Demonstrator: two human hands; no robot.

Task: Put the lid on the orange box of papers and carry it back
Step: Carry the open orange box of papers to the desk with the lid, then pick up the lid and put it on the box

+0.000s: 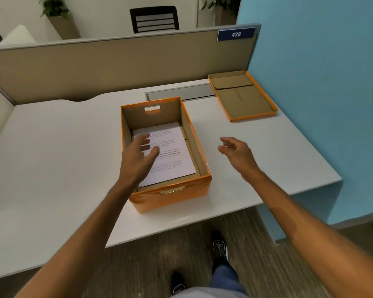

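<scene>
The orange box (166, 155) stands open at the centre of the frame on the white surface (52, 160), near its front edge, with a stack of printed papers (170, 153) lying flat inside. Its lid (242, 96) lies upside down in the upper right of the frame, well apart from the box, close to the blue wall (323, 82). The left hand (138, 158) hovers over the box's left side, above the papers, fingers (145, 141) spread and holding nothing. The right hand (238, 154) hangs just right of the box, fingers loosely curled apart, also empty. Behind the surface runs a beige partition (116, 61) bearing a blue plate (236, 34) marked 438.
</scene>
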